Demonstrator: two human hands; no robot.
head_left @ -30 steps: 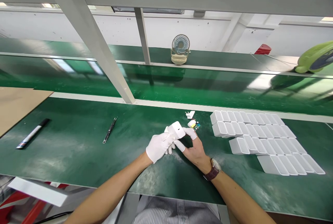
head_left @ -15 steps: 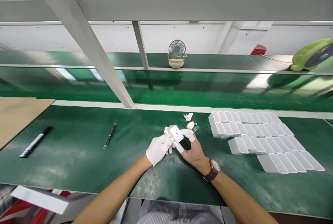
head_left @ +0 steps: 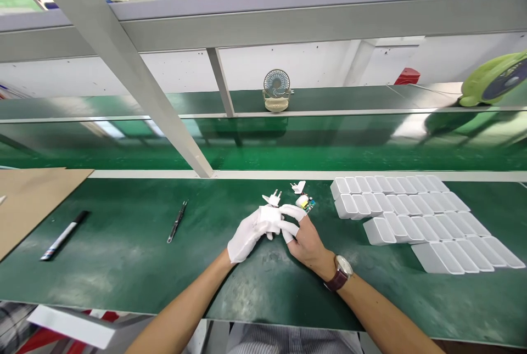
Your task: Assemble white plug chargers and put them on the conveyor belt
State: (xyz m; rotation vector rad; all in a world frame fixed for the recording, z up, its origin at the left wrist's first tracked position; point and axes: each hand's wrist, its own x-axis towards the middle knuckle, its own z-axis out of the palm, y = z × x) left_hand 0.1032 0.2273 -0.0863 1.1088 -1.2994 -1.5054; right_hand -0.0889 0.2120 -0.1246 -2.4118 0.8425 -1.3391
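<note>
A white plug-in charger [head_left: 270, 214] is in my hands, its plug prongs pointing away from me. My left hand [head_left: 248, 233], in a white glove, is closed around the charger's left side. Bare except for white covers on the fingers, my right hand [head_left: 307, 236] has its curled fingertips on the charger's right side. Just beyond lie a small circuit board with a yellow part [head_left: 308, 203] and a loose white plug piece [head_left: 298, 186]. The fingers cover part of the charger.
Rows of white open bins [head_left: 411, 211] stand at right. Tweezers [head_left: 177, 222] and a marker [head_left: 64, 236] lie at left, near a brown board [head_left: 37, 195]. A slanted metal post [head_left: 164, 107] rises beyond. A small fan [head_left: 276, 90] stands on the back shelf.
The charger has turned: its face with the small slot pointed up at me before, and now the prongs show at its far end. My right fingers have shifted along it. The camera view has tilted slightly.
</note>
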